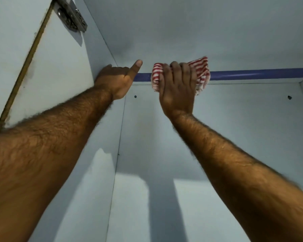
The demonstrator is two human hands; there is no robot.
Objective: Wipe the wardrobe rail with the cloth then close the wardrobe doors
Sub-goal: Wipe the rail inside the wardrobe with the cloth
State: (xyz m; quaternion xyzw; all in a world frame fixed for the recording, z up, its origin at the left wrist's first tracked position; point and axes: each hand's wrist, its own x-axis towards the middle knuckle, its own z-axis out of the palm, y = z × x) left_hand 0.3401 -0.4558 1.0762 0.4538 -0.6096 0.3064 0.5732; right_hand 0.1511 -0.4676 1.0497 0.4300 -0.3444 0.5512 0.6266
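A blue wardrobe rail (259,73) runs horizontally across the top of the pale wardrobe interior. My right hand (177,88) is wrapped around the rail near its left end, gripping a red-and-white striped cloth (202,70) bunched over the rail. My left hand (116,81) rests at the rail's left end against the left side wall (63,70), thumb sticking up; its fingers are hidden, so whether it grips the rail cannot be told. Both bare forearms reach upward from the bottom of the view.
A metal door hinge (72,16) is fixed at the upper left beside the open door's edge (23,74). The back panel (234,128) has two small holes. The wardrobe ceiling (182,28) sits just above the rail.
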